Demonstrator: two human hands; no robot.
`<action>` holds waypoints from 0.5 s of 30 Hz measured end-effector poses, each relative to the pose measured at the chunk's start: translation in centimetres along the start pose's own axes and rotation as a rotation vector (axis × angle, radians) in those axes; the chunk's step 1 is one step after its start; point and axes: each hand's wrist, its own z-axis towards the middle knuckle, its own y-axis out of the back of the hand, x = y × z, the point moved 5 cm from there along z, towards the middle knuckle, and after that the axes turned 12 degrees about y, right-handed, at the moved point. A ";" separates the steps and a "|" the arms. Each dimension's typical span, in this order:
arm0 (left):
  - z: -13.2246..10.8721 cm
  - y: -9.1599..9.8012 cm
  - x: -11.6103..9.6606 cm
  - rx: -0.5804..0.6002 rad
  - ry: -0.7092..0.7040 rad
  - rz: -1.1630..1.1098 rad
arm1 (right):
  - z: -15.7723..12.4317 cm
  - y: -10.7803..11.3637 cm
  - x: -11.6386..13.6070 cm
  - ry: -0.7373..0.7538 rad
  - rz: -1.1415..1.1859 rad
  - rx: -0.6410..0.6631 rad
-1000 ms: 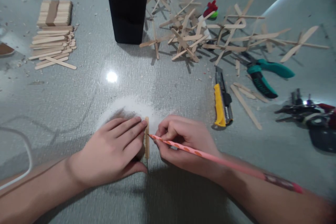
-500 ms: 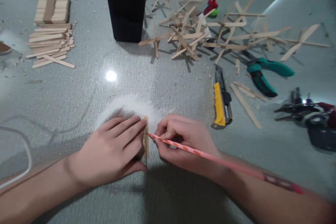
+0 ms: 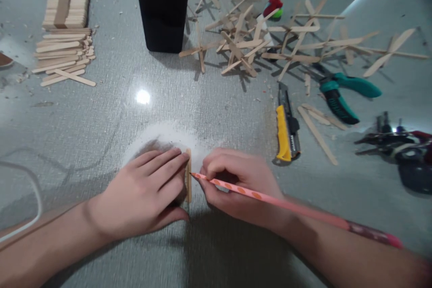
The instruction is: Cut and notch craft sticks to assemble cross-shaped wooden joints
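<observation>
A narrow wooden craft stick (image 3: 189, 184) lies on the grey table, running away from me. My left hand (image 3: 148, 189) rests flat just left of it, fingers stretched out and thumb apart, the fingertips at the stick's upper part. What lies beneath that palm is hidden. From the right, my right hand (image 3: 239, 180) is closed around a pink pencil with orange spots (image 3: 249, 192). The pencil's point meets the stick near its middle, and its far end passes over my right forearm.
Stacked craft sticks (image 3: 65, 51) lie at the far left, below a banded bundle (image 3: 77, 11). A black container (image 3: 165, 13) stands at the back, beside crossed-stick pieces (image 3: 236, 47). A yellow utility knife (image 3: 284, 130), green-handled pliers (image 3: 340, 103) and a dark tool (image 3: 408, 153) lie right.
The pencil's back end has swung slightly right and down, while its tip stays at the stick. My left hand keeps its place. The view has shifted slightly.
</observation>
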 end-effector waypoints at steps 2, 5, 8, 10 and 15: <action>0.0 -0.1 0.0 0.000 0.000 0.004 | 0.1 0.1 0.1 0.017 -0.007 -0.025; 0.1 -0.1 0.1 -0.003 0.002 0.002 | 0.2 0.2 0.1 0.018 -0.035 -0.040; 0.1 -0.1 0.0 -0.004 0.003 -0.004 | 0.1 0.1 0.1 0.028 -0.052 -0.025; 0.1 0.0 0.0 -0.004 0.009 -0.005 | 0.0 0.1 0.0 0.033 -0.070 -0.020; 0.0 0.0 0.0 -0.007 0.014 -0.013 | -0.1 0.1 0.0 0.028 -0.097 -0.016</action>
